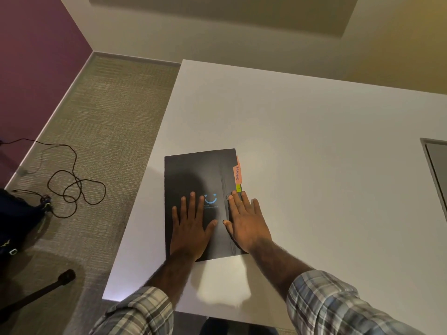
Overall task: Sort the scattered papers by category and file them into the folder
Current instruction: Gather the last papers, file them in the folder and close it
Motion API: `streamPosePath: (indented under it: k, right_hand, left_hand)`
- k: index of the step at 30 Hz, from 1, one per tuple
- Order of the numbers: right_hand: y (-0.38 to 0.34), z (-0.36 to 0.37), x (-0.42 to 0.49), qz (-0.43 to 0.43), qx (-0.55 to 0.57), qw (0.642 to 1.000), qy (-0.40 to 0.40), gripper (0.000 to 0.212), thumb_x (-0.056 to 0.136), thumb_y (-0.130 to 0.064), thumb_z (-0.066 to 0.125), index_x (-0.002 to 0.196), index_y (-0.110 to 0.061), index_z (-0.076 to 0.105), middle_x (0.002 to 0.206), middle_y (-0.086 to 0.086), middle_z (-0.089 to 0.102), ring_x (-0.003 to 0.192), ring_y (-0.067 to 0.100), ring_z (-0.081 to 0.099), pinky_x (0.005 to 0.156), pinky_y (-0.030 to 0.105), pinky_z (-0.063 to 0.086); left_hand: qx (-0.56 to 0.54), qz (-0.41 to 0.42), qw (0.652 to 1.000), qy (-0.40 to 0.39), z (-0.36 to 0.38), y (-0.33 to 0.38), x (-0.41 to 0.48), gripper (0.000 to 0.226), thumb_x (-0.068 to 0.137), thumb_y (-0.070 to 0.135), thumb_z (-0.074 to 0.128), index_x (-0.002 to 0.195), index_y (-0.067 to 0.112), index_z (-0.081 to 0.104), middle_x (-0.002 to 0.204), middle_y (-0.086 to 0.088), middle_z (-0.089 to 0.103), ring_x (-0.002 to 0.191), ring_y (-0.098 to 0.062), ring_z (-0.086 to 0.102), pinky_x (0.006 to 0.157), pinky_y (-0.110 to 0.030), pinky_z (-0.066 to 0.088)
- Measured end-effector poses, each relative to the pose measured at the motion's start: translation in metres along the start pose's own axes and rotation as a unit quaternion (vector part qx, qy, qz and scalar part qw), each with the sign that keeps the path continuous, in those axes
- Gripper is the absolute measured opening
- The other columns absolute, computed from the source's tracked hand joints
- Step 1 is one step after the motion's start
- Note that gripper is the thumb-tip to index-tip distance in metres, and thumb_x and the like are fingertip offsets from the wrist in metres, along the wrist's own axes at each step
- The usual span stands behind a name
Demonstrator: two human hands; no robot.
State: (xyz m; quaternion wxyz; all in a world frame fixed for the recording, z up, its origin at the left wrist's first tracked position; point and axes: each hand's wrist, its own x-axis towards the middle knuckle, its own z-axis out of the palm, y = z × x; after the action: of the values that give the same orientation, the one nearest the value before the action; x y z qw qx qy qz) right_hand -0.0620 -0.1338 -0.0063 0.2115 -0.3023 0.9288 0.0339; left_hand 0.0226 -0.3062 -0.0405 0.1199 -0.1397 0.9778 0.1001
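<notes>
A black folder (193,172) with a blue smile logo lies closed on the white table (314,141), near its left edge. An orange tab marked "Sports" (237,172) and a yellow-green tab (239,188) stick out of its right side. My left hand (189,226) lies flat on the folder's lower middle, fingers straight and spread. Flat on the folder's right edge rests my right hand (245,221), with its fingertips just below the yellow-green tab. No loose papers are in view.
A grey panel (436,170) is set into the table at the far right. On the carpet to the left lie a looped black cable (75,182), a dark bag (17,221) and a black chair leg (38,293).
</notes>
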Motion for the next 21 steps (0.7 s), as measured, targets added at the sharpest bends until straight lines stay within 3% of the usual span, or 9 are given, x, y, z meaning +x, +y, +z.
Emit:
streamPosePath:
  k: [3, 5, 7, 8, 11, 15, 18, 21]
  right_hand:
    - [-0.002, -0.004, 0.0, 0.007, 0.034, 0.999, 0.001, 0.072, 0.106, -0.054, 0.026, 0.164, -0.019, 0.002, 0.172, 0.004, -0.006, 0.158, 0.032, -0.005, 0.127, 0.052, 0.01]
    - [-0.003, -0.009, -0.002, 0.037, 0.1, 0.992, 0.06, 0.061, 0.105, -0.046, 0.038, 0.16, -0.021, 0.026, 0.169, 0.005, 0.019, 0.155, 0.034, 0.021, 0.123, 0.05, 0.028]
    - [-0.004, -0.014, -0.002, 0.107, 0.179, 0.968, 0.141, 0.046, 0.102, -0.041, 0.048, 0.144, -0.021, 0.05, 0.147, 0.006, 0.051, 0.131, 0.028, 0.052, 0.109, 0.042, 0.048]
    - [-0.005, -0.015, 0.0, 0.151, 0.231, 0.949, 0.153, 0.04, 0.101, -0.039, 0.052, 0.137, -0.021, 0.056, 0.134, 0.005, 0.058, 0.119, 0.026, 0.058, 0.102, 0.04, 0.052]
    - [-0.011, -0.023, 0.01, 0.254, 0.387, 0.878, 0.12, 0.032, 0.097, -0.034, 0.06, 0.124, -0.018, 0.065, 0.117, 0.006, 0.068, 0.106, 0.027, 0.065, 0.094, 0.04, 0.055]
    - [0.0, -0.025, 0.022, 0.309, 0.531, 0.786, 0.075, 0.022, 0.086, -0.03, 0.067, 0.099, -0.012, 0.071, 0.097, 0.007, 0.073, 0.089, 0.028, 0.07, 0.087, 0.049, 0.061]
    - [0.017, -0.027, 0.017, 0.326, 0.548, 0.766, 0.076, 0.008, 0.085, -0.016, 0.068, 0.092, -0.011, 0.069, 0.087, 0.006, 0.071, 0.082, 0.027, 0.07, 0.082, 0.05, 0.063]
    - [0.039, -0.035, 0.004, 0.345, 0.546, 0.756, 0.108, 0.01, 0.087, -0.011, 0.065, 0.097, -0.013, 0.064, 0.092, 0.004, 0.069, 0.086, 0.024, 0.067, 0.085, 0.046, 0.061]
  left_hand:
    - [-0.02, -0.002, 1.0, 0.002, -0.005, -0.001, 0.0, 0.08, 0.098, 0.07, 0.009, 0.163, 0.023, 0.003, 0.17, -0.008, -0.007, 0.156, -0.034, -0.005, 0.124, -0.053, 0.0]
    - [-0.06, -0.044, 0.997, 0.026, -0.015, 0.0, -0.002, 0.071, 0.1, 0.057, 0.037, 0.16, 0.02, 0.025, 0.17, -0.014, 0.01, 0.156, -0.038, 0.01, 0.124, -0.052, 0.015]
    - [-0.11, -0.134, 0.983, 0.063, -0.025, -0.002, -0.004, 0.062, 0.096, 0.04, 0.061, 0.15, 0.014, 0.045, 0.163, -0.019, 0.029, 0.15, -0.041, 0.029, 0.119, -0.051, 0.032]
    - [-0.139, -0.182, 0.971, 0.069, -0.03, -0.003, -0.005, 0.059, 0.094, 0.035, 0.065, 0.146, 0.012, 0.049, 0.16, -0.021, 0.035, 0.147, -0.041, 0.036, 0.117, -0.051, 0.037]
    - [-0.203, -0.25, 0.944, 0.067, -0.043, -0.005, -0.003, 0.058, 0.094, 0.029, 0.068, 0.145, 0.009, 0.049, 0.149, -0.02, 0.05, 0.136, -0.039, 0.049, 0.11, -0.05, 0.045]
    - [-0.311, -0.291, 0.9, 0.092, -0.06, -0.012, 0.012, 0.051, 0.094, 0.024, 0.068, 0.14, 0.008, 0.053, 0.134, -0.018, 0.061, 0.122, -0.039, 0.059, 0.102, -0.053, 0.05]
    - [-0.403, -0.331, 0.849, 0.083, -0.067, -0.014, 0.028, 0.051, 0.095, 0.022, 0.066, 0.141, 0.011, 0.05, 0.132, -0.019, 0.062, 0.119, -0.041, 0.06, 0.102, -0.057, 0.051]
    - [-0.418, -0.311, 0.849, 0.086, -0.072, 0.005, 0.04, 0.043, 0.097, 0.02, 0.062, 0.139, 0.009, 0.056, 0.131, -0.019, 0.061, 0.115, -0.039, 0.063, 0.1, -0.053, 0.054]
